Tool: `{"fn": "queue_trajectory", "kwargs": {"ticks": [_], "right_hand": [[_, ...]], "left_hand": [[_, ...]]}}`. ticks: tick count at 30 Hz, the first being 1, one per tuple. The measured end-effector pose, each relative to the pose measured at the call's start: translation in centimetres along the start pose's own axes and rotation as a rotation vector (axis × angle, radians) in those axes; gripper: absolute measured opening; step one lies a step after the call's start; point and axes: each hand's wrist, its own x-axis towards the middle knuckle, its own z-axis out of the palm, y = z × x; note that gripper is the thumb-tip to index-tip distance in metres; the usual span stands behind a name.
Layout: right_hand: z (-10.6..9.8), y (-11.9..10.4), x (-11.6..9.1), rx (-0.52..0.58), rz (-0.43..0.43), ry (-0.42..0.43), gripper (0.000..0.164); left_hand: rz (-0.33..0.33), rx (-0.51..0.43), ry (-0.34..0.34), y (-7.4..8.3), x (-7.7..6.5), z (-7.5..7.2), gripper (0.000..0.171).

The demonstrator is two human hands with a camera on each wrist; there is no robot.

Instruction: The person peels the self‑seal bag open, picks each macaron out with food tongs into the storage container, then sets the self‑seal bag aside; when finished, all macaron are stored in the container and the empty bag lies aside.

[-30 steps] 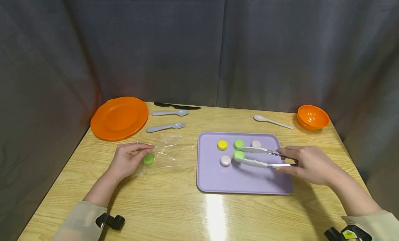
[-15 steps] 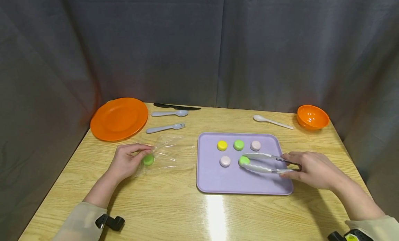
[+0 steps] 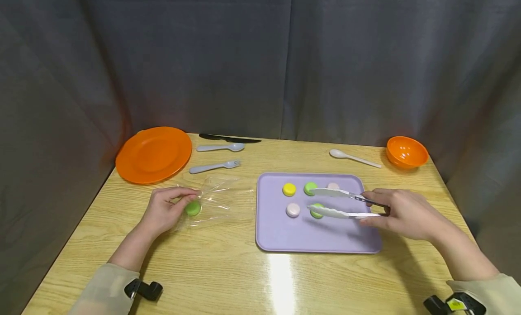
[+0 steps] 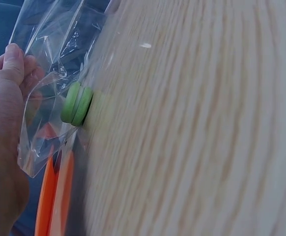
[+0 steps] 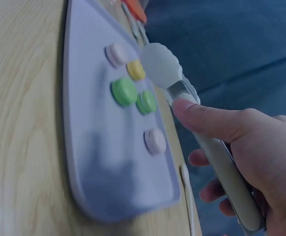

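My left hand (image 3: 166,209) pinches the edge of a clear plastic bag (image 3: 221,202) lying on the table. Inside it, near the fingers, is a green macaron (image 4: 77,104). My right hand (image 3: 403,214) holds white-tipped tongs (image 5: 161,66) above the tray, their arms spread with nothing gripped. On the lilac tray (image 3: 281,238) are a yellow macaron (image 3: 289,189), a back green macaron (image 3: 310,187), a back pale pink macaron (image 3: 333,186), a front pale pink macaron (image 3: 293,210) and a front green macaron (image 3: 316,206). The tongs partly cover some of these in the head view.
At the back left lie an orange plate (image 3: 153,155), a black knife (image 3: 229,139), a grey spoon (image 3: 220,147) and a grey fork (image 3: 215,166). A white spoon (image 3: 354,158) and an orange bowl (image 3: 407,152) are at the back right. A grey curtain (image 3: 244,61) encloses the table.
The tongs, around the front green macaron before, shifted it slightly right and toward the front edge. They have since lifted and spread, leaving it on the tray. The left hand stays put.
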Motion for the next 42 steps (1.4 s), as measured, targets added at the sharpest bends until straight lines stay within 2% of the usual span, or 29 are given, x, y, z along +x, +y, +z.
{"fn": "queue_trajectory", "kwargs": {"ticks": [8, 12, 16, 22, 28, 36, 42], "right_hand": [[0.4, -2.3, 3.4, 0.020, -0.076, -0.003, 0.056], [1.0, -3.0, 5.1, 0.024, -0.120, 0.014, 0.056], [1.5, -3.9, 6.8, 0.052, -0.129, 0.010, 0.059], [2.6, -5.5, 9.5, 0.080, -0.172, 0.008, 0.053], [3.9, -7.0, 11.7, 0.049, -0.186, -0.032, 0.055], [5.5, -8.8, 14.3, 0.049, -0.253, -0.071, 0.046], [6.5, -10.5, 15.9, 0.053, -0.276, -0.100, 0.046]], "left_hand": [[-0.006, -0.017, -0.005, -0.2, -0.2, -0.2, 0.027], [-0.006, -0.032, -0.008, -0.3, -0.2, -0.2, 0.027], [-0.011, -0.035, -0.010, -0.4, -0.2, -0.3, 0.025], [-0.013, -0.026, -0.005, -0.6, -0.3, -0.3, 0.024], [-0.009, -0.031, 0.000, -0.5, -0.3, -0.2, 0.027], [-0.012, -0.035, -0.006, -0.4, -0.4, -0.2, 0.026], [-0.011, -0.050, -0.003, -0.3, -0.3, -0.1, 0.024]]}}
